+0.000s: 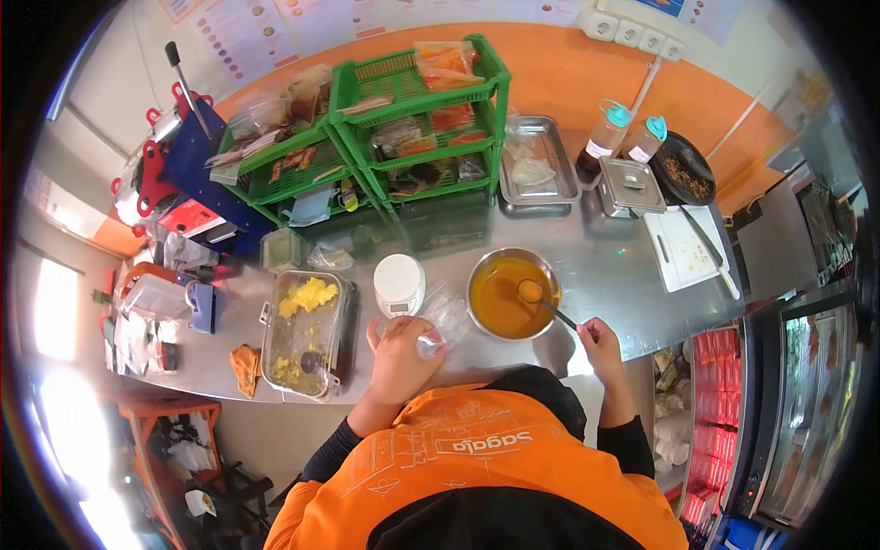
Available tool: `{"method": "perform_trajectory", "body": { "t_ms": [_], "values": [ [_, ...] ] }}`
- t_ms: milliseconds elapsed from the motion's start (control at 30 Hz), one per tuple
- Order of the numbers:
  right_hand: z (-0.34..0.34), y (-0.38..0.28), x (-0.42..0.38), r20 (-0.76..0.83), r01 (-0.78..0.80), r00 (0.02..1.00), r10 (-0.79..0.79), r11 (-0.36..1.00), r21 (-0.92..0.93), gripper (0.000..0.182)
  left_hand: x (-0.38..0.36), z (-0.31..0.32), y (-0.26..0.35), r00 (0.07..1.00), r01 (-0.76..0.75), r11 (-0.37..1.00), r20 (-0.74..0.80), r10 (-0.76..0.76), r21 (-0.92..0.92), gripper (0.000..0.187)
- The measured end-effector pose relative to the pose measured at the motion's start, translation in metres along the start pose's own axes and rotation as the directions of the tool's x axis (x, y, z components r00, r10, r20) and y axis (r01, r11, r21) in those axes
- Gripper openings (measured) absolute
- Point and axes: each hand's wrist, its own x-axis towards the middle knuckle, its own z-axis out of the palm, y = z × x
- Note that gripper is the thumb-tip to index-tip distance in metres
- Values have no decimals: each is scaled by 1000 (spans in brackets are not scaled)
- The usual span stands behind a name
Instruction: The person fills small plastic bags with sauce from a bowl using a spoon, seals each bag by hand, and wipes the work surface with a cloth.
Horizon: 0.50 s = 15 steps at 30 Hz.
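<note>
My right hand (600,346) grips the dark handle of a ladle (548,305), whose bowl sits in orange-brown sauce inside a round steel bowl (474,312). Closed around a clear plastic bag (444,323), my left hand (403,356) is left of that bowl, near the table's front edge. Just behind the left hand stands a white kitchen scale (400,280) with a small display. Farther left is a rectangular metal tray (345,316) holding yellow food and a dark round object.
Green stacked racks (500,101) with packets stand at the back. Behind the bowl, right, are a steel tray (570,179), two teal-capped bottles (600,147), a lidded steel container (632,188), a dark pan (683,151) and a knife (708,243) on a white cutting board (678,272). An orange cloth (245,368) lies left.
</note>
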Motion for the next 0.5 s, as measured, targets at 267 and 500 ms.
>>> {"method": "perform_trajectory", "body": {
  "t_ms": [267, 500],
  "values": [
    [39, -44, -3, 29, 252, 956, -292, 765, -593, 19, -1, 0, 0, 1000, -11, 1000, 18, 11, -1, 22],
    [39, 5, 14, 161, -146, 979, 125, 982, 123, 20, -8, -2, -12, 1000, 17, 1000, -23, -17, 21, 22]
  ]
}}
